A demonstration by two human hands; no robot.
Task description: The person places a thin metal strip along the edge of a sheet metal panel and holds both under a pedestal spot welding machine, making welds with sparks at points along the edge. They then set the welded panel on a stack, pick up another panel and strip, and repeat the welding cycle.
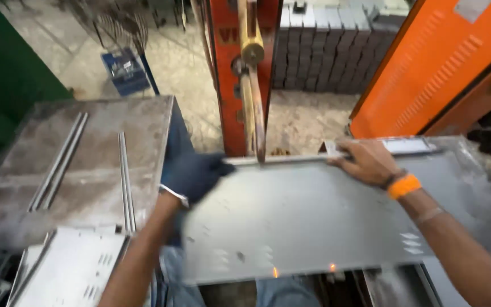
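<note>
A large grey sheet-metal panel (302, 222) lies flat in front of me, its far edge under the copper electrode tip (259, 148) of an orange spot-welding machine (228, 85). My left hand (191, 175), in a dark glove, grips the panel's far left corner. My right hand (365, 162), bare with an orange wristband, presses on the panel's far edge to the right of the electrode. Two small sparks glow near the panel's near edge.
A worn metal table (86, 165) with thin metal strips stands at the left. More perforated panels (75, 267) lie stacked at the lower left. An orange cabinet (439, 62) rises at the right. Dark stacked blocks (325, 51) sit behind the machine.
</note>
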